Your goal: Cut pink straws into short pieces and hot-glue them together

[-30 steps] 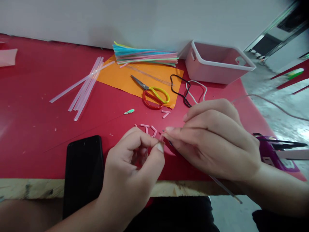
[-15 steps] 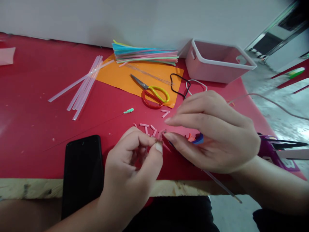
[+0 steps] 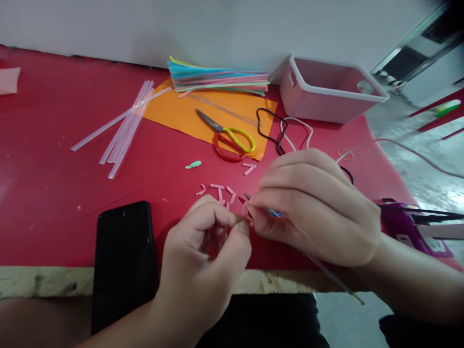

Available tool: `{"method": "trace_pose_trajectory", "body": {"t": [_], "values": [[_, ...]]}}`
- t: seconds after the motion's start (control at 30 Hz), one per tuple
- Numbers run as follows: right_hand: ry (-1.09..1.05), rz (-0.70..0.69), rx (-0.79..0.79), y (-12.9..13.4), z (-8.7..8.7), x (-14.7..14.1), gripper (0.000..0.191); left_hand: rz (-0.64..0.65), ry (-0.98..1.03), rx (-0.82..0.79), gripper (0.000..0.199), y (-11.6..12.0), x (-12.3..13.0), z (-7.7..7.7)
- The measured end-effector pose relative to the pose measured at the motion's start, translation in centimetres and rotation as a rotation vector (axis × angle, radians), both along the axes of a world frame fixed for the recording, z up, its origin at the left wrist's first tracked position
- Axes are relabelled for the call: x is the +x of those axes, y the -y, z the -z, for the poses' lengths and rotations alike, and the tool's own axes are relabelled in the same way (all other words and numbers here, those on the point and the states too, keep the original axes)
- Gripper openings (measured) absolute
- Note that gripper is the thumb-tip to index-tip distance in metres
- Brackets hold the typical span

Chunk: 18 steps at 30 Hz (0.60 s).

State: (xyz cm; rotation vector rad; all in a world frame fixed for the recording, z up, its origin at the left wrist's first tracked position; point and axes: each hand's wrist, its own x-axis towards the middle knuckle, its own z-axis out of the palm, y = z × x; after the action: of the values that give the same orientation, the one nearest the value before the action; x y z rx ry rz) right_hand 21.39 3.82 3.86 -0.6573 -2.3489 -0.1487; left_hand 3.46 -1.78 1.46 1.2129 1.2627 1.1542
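Near the table's front, my left hand (image 3: 208,256) is closed, thumb and index finger pinching a small pink piece (image 3: 245,210) that is mostly hidden by the fingertips. Close against it, my right hand (image 3: 315,212) is closed too, with its fingertips on the upper part of that pink piece. Several short pink pieces (image 3: 219,192) lie just beyond the left hand. A dark pointed tip (image 3: 247,196) and something blue and shiny (image 3: 274,212) show by the right fingers. From under the right hand a thin translucent stick (image 3: 337,280) sticks out past the table edge.
Scissors (image 3: 224,133) rest on an orange sheet (image 3: 170,113), in front of bundled pipe cleaners (image 3: 217,79). Pale pink straws (image 3: 125,128) lie left. A phone (image 3: 123,266) overhangs the front edge. A pink bin (image 3: 322,99) and a purple object (image 3: 409,227) are right.
My right hand's fingers have come together, from spread apart to a pinch at the pink piece. My left hand has shifted slightly right, still pinching.
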Motion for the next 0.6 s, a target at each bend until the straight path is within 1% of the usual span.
{"method": "trace_pose_trajectory", "body": {"t": [0.07,0.17,0.23,0.3,0.37,0.4,0.5,0.57,0.6], "values": [[-0.036,0.028,-0.046,-0.2,0.12,-0.03,0.008,-0.033,-0.007,-0.005,0.023,-0.26,-0.09,-0.12],[-0.185,0.104,-0.233,-0.52,0.1,-0.09,0.013,-0.09,-0.013,0.011,0.02,-0.7,-0.32,-0.16],[-0.266,0.098,-0.338,-0.66,0.09,-0.12,0.01,-0.092,-0.019,0.04,0.02,-0.89,-0.45,-0.11],[-0.286,0.051,-0.376,-0.76,0.15,-0.17,0.007,-0.066,-0.035,0.079,0.02,-0.93,-0.55,-0.07],[-0.262,0.005,-0.342,-0.85,0.22,-0.22,0.004,-0.039,-0.054,0.099,0.02,-0.86,-0.59,-0.08],[-0.243,-0.012,-0.304,-0.89,0.24,-0.23,0.003,-0.03,-0.061,0.095,0.021,-0.81,-0.6,-0.11],[-0.158,-0.044,-0.151,-0.88,0.19,-0.12,0.007,-0.019,-0.054,0.063,0.02,-0.78,-0.6,-0.23],[-0.119,-0.028,-0.067,-0.64,0.13,0.15,0.007,-0.008,0.007,0.027,0.019,-0.93,-0.62,-0.28],[-0.109,-0.012,-0.052,-0.43,0.11,0.35,0.006,0.009,0.076,-0.015,0.017,-1.07,-0.65,-0.31]]}}
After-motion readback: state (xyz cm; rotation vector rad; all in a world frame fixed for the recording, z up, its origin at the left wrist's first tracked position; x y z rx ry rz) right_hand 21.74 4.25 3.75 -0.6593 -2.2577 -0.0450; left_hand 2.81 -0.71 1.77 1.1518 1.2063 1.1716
